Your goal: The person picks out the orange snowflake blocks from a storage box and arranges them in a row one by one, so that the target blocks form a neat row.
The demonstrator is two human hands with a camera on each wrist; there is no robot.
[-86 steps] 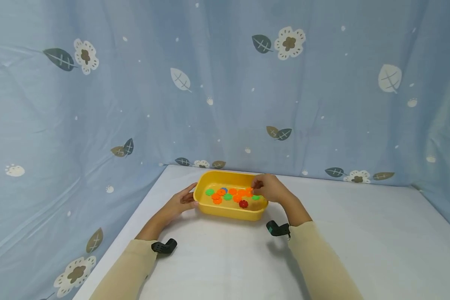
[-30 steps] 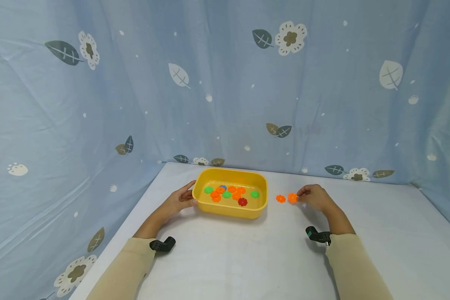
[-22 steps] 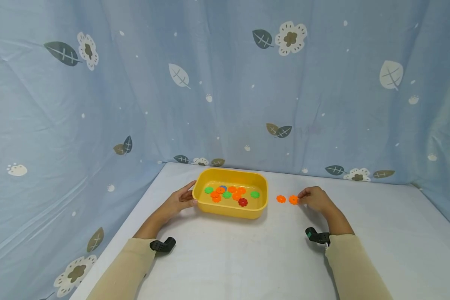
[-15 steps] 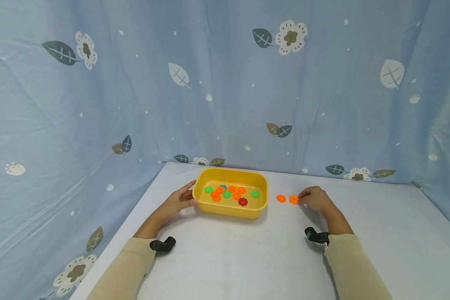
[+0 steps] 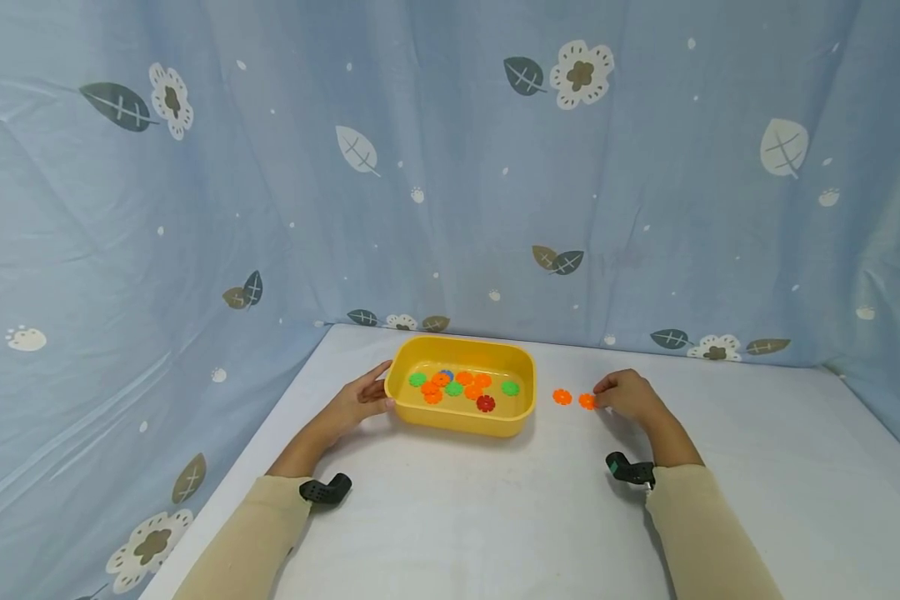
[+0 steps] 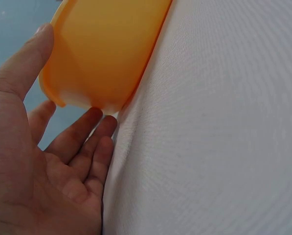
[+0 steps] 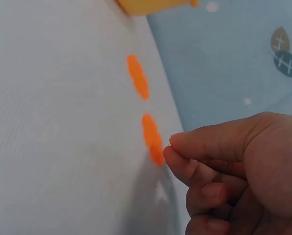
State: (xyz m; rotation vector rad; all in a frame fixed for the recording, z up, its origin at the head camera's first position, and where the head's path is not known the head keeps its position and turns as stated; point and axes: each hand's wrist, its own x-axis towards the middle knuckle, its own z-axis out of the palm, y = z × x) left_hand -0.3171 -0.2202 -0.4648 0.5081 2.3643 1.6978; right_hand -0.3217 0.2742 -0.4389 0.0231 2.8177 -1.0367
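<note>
My left hand [image 5: 355,404] rests against the left end of a yellow plastic tub [image 5: 461,423], its thumb and fingertips spread along that end. The left wrist view shows the thumb [image 6: 34,56] at the tub's rim and the other fingers lower. To the right of the tub, two orange flower-shaped discs lie flat on the white cloth. My right hand [image 5: 630,395] is at the right-hand disc [image 5: 587,401]; its thumb and index fingertips are just beside that disc's edge, holding nothing that I can see. The other orange disc [image 5: 562,397] lies between it and the tub.
Inside the tub are several flower discs: orange ones [image 5: 432,397], green ones [image 5: 510,388], a red one [image 5: 486,403] and a partly covered blue one [image 5: 447,375]. A blue patterned curtain [image 5: 450,208] hangs behind the white-covered table [image 5: 457,508].
My right hand has come from the tub to the table on the right, where two orange discs now lie. Lately it has lifted slightly off the right-hand disc. The left hand stays put.
</note>
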